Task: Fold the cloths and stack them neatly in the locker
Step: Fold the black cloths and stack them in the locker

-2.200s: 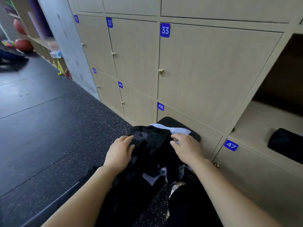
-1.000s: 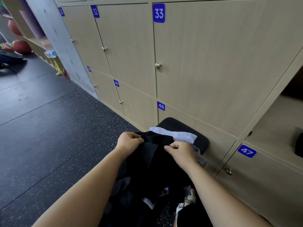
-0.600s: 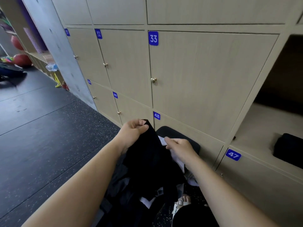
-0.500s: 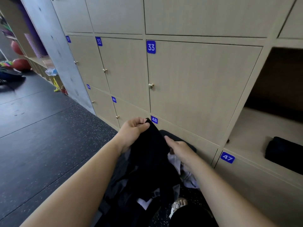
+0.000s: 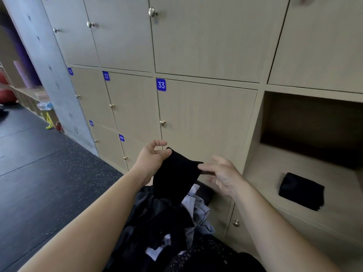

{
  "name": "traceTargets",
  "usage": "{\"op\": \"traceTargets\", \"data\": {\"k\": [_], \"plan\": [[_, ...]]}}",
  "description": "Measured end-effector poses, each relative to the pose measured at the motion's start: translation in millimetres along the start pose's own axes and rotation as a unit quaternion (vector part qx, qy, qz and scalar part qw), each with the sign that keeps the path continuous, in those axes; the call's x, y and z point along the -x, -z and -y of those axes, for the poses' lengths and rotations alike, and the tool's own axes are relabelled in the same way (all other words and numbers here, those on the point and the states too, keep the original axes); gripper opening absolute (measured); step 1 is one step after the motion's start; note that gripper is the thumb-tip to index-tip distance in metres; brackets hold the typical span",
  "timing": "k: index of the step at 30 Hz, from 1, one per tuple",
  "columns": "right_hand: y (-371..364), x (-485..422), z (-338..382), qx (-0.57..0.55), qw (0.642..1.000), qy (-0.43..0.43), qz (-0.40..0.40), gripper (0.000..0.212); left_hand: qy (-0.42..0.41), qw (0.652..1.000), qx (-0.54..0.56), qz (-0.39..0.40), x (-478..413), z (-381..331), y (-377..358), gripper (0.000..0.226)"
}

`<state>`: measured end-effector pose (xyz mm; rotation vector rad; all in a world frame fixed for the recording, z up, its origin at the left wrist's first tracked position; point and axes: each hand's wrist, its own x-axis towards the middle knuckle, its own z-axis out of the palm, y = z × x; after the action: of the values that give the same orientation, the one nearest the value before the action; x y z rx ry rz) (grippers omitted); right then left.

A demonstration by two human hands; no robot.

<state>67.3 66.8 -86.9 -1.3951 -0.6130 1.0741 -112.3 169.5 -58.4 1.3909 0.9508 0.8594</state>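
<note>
I hold a black cloth (image 5: 174, 173) up in front of the closed locker doors. My left hand (image 5: 151, 156) pinches its top left corner between thumb and fingers. My right hand (image 5: 222, 174) pinches the top right edge with thumb and forefinger, its other fingers spread. The cloth hangs down to a heap of black, grey and pale blue cloths (image 5: 169, 218) below my hands. To the right is an open locker (image 5: 279, 167) with one folded black cloth (image 5: 301, 191) lying on its floor.
Closed wooden locker doors with brass knobs and blue number tags, among them 33 (image 5: 161, 85), fill the wall ahead. Dark speckled floor (image 5: 45, 183) stretches to the left. A grey concrete pillar (image 5: 49, 61) stands at the left end of the lockers.
Both hands have lifted the black cloth higher off the heap and drawn its top edge apart. My view has tilted up, showing more of the open locker.
</note>
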Motion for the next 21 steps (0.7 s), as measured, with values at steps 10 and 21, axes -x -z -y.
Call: {"op": "traceTargets", "data": {"k": [10,21], "plan": [[25,4,21,0.212,0.959,0.167,-0.083,0.018,-0.101,0.961,-0.249,0.065,-6,-9,-15,0.026],[44,36,52,0.233,0.96,0.154,0.008,0.029,-0.109,0.967,-0.154,0.169,11,-30,-42,0.004]]}}
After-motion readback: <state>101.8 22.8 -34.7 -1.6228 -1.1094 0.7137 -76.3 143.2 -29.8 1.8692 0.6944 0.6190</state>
